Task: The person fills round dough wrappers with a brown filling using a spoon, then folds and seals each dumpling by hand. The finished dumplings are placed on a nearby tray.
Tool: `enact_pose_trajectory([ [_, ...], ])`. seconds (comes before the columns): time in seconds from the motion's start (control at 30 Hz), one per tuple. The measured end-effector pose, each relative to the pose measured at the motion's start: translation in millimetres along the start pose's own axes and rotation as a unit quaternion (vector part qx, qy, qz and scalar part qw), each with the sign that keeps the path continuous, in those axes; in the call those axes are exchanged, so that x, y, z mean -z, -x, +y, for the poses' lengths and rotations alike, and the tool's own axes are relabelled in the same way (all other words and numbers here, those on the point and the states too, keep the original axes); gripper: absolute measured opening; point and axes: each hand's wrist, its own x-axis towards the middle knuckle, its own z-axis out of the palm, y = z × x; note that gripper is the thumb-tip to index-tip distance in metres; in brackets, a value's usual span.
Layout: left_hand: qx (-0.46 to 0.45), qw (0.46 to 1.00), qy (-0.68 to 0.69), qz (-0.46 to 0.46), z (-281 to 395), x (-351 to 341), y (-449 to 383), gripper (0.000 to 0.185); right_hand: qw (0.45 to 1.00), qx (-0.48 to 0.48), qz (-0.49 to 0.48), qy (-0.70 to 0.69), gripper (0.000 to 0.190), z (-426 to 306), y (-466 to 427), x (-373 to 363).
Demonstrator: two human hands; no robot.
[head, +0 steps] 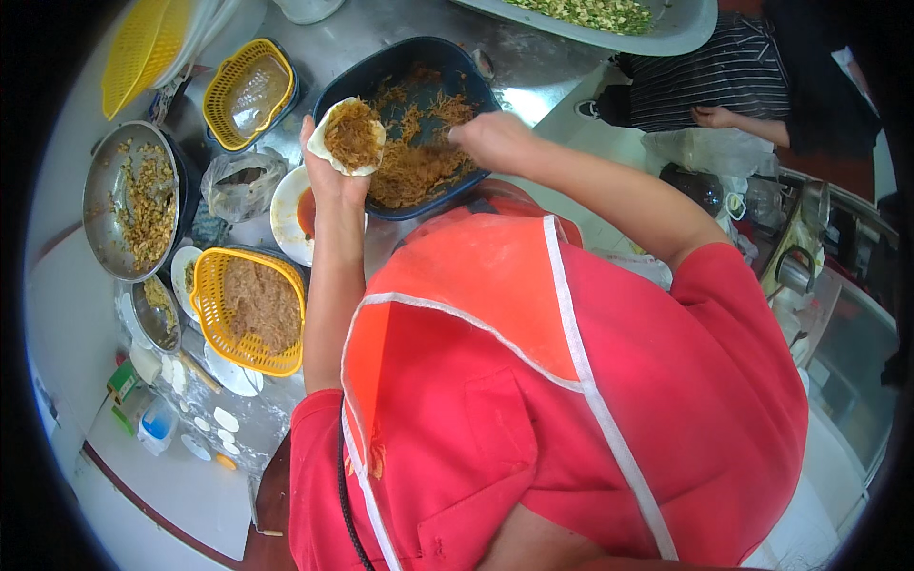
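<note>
My left hand [334,171] holds up a round dough wrapper [320,146] topped with a mound of brown shredded filling [353,135]. It is over the left edge of a dark blue plastic tub [468,75] that contains more of the shredded filling [421,171]. My right hand [493,143] is blurred at the tub's right side, its fingers closed around the end of what looks like a utensil; its far part cannot be made out. Just below my left hand, partly behind the forearm, a white plate [285,228] holds red sauce.
Yellow baskets [200,285] [214,93] hold minced filling and a brownish content. Left stands a steel bowl [93,207] of diced filling. Small dough rounds [226,419] and a rolling pin [201,372] lie lower left. A basin [685,36] of chopped greens is above; a person in a striped apron [707,78] stands right.
</note>
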Motion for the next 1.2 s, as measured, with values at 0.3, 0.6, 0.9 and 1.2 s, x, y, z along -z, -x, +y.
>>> enact_pose_trajectory([
  [0.3, 0.019, 0.995, 0.096, -0.033, 6.2, 30.3, 2.7, 0.042, 0.955, -0.024, -0.1, -0.278, 0.018, 8.5, 2.1, 7.0],
  [0.6, 0.068, 0.988, 0.136, 0.0, -33.7, -11.6, 3.2, 0.042, 0.923, 0.017, 0.312, -0.223, 0.017, -18.1, 27.6, 30.8],
  [0.9, 0.086, 0.982, 0.163, -0.041, -46.5, -24.1, -13.6, 0.036, 0.887, 0.008, 0.417, -0.197, 0.02, -39.4, 26.9, 7.0],
  [1.2, 0.082, 0.975, 0.181, -0.094, -48.5, -26.0, 1.5, 0.038, 0.634, -0.208, -0.05, -0.743, 0.015, -36.8, 45.5, 27.5],
])
